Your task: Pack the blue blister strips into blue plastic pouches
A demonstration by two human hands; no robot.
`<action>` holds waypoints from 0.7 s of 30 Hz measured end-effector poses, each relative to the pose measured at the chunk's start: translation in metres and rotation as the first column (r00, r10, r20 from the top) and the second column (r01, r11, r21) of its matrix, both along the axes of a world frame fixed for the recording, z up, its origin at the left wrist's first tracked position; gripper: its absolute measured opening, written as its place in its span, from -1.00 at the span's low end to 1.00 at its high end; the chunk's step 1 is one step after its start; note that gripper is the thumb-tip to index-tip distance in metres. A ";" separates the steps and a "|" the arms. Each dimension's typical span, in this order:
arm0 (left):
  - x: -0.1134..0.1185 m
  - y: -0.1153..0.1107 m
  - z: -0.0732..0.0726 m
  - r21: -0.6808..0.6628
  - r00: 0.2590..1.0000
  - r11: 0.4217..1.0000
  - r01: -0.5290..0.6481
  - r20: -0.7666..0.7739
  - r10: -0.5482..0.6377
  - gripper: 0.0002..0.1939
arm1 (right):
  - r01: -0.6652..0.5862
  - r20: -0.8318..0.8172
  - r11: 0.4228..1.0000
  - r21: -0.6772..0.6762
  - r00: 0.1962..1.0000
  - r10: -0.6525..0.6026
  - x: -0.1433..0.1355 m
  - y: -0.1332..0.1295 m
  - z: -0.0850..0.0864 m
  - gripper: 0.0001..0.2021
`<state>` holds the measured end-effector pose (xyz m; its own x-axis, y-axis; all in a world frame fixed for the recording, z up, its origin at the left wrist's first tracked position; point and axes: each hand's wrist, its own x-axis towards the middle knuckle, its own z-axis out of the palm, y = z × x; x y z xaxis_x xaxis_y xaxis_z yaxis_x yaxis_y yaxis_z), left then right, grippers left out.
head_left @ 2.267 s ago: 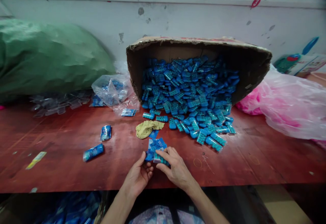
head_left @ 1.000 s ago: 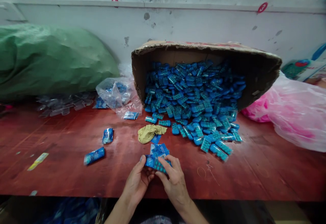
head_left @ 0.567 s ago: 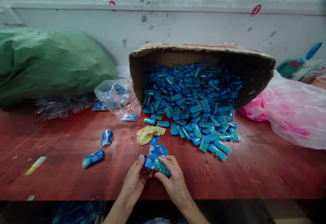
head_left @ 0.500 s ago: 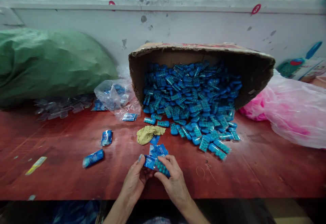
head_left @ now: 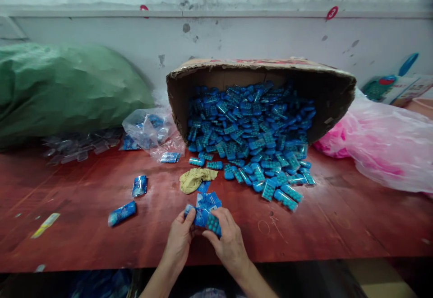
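Near the table's front edge, my left hand (head_left: pixel 181 235) pinches a blue printed packet (head_left: pixel 201 217) between thumb and fingers. My right hand (head_left: pixel 227 234) grips a small pack of teal beads (head_left: pixel 213 224) at the packet's right side; the two overlap between my hands. Just beyond them lie blue printed cards (head_left: pixel 209 200). A crumpled yellow cloth-like piece (head_left: pixel 194 179) rests behind the cards. Many blue bead packs (head_left: pixel 243 122) spill out of a cardboard box (head_left: pixel 177 104) lying on its side.
Two blue packets (head_left: pixel 122 213) (head_left: pixel 139 185) lie on the red table (head_left: pixel 81 244) at left. Behind them are clear plastic covers (head_left: pixel 79 146), a clear bag (head_left: pixel 149 128) and a large green sack (head_left: pixel 67 90). A pink-white plastic bag (head_left: pixel 395 144) sits at right.
The view has shifted slightly. The bead pack and the blue packet have changed angle a little between my hands, and both hands keep their grip.
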<state>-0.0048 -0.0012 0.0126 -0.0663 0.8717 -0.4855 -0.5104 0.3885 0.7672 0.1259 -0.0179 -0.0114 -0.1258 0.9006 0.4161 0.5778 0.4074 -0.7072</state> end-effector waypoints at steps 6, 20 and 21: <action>0.005 -0.001 -0.001 -0.077 0.996 0.996 0.038 0.077 -0.032 -0.72 | 0.107 0.101 0.994 0.016 0.989 -0.109 -0.005 -0.002 -0.002 -0.67; 0.006 0.006 -0.001 -0.137 0.980 0.986 0.093 0.189 -0.067 -0.80 | -0.072 -0.258 0.989 -0.131 0.966 0.037 -0.003 0.001 0.006 -0.69; 0.004 0.006 -0.001 -0.120 0.974 0.984 0.129 0.203 -0.103 -0.81 | -0.104 -0.311 0.977 -0.187 0.949 0.041 -0.002 0.002 0.005 -0.72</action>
